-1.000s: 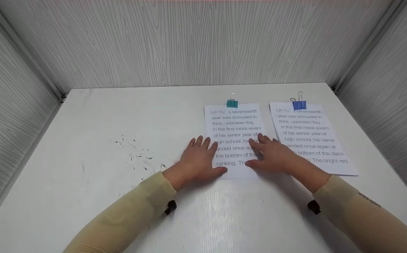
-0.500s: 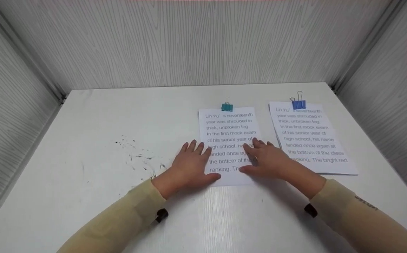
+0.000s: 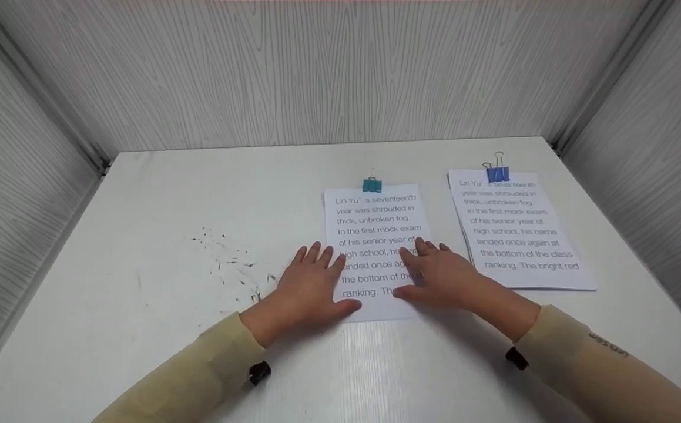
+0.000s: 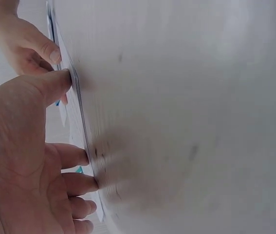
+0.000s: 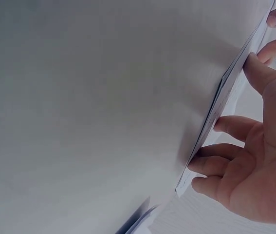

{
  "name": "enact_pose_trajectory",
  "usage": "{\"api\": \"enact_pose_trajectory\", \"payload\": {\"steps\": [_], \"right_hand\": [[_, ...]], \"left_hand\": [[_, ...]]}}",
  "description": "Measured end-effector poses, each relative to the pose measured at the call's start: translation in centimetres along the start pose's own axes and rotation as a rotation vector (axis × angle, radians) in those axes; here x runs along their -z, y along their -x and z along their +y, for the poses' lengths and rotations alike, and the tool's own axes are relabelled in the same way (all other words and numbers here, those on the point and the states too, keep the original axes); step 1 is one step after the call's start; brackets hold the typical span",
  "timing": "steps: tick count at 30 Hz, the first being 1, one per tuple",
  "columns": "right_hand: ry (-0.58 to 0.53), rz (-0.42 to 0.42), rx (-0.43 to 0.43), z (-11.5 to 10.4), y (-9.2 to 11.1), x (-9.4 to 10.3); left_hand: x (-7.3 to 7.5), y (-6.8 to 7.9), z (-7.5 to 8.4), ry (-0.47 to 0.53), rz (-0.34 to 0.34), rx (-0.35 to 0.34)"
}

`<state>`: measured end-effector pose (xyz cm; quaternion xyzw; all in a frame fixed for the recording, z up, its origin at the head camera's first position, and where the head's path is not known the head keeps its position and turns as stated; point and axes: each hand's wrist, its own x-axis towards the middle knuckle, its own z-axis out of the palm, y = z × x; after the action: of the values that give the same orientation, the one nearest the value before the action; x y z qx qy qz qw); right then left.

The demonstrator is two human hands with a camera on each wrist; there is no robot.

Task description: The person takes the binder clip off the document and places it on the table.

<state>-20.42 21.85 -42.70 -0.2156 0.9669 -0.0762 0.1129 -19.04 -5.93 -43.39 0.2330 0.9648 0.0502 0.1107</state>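
Note:
A stack of printed paper (image 3: pixel 375 229) lies flat on the white table, a teal binder clip (image 3: pixel 372 185) at its top edge. My left hand (image 3: pixel 308 288) rests along the stack's left edge with fingers spread and the thumb on its lower part. On the right side my right hand (image 3: pixel 440 273) lies with extended fingers over the ends of several text lines. In the left wrist view the left thumb (image 4: pixel 60 85) touches the paper's edge. The right wrist view shows the right fingertips (image 5: pixel 198 163) against the other edge. Neither hand grips the sheets.
A second printed stack (image 3: pixel 510 235) with a blue binder clip (image 3: pixel 498 174) lies to the right, slightly turned. Dark marks (image 3: pixel 237 264) spot the table (image 3: pixel 158 235) left of my hands. Grey wood-grain panels (image 3: pixel 340 70) enclose the back and sides.
Both hands have slid the teal-clipped stack left and toward me across the table. The gap to the blue-clipped stack has grown. That second stack is almost unchanged.

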Motion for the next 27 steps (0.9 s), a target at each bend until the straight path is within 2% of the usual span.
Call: {"api": "enact_pose_trajectory", "payload": {"steps": [8, 27], "right_hand": [[0.012, -0.004, 0.000, -1.1, 0.7, -0.3], [0.069, -0.004, 0.057, -3.6, 2.4, -1.6]], "left_hand": [[-0.1, 1.3, -0.2, 0.004, 0.025, -0.021], [-0.9, 4.9, -0.5, 0.019, 0.051, -0.033]]}}
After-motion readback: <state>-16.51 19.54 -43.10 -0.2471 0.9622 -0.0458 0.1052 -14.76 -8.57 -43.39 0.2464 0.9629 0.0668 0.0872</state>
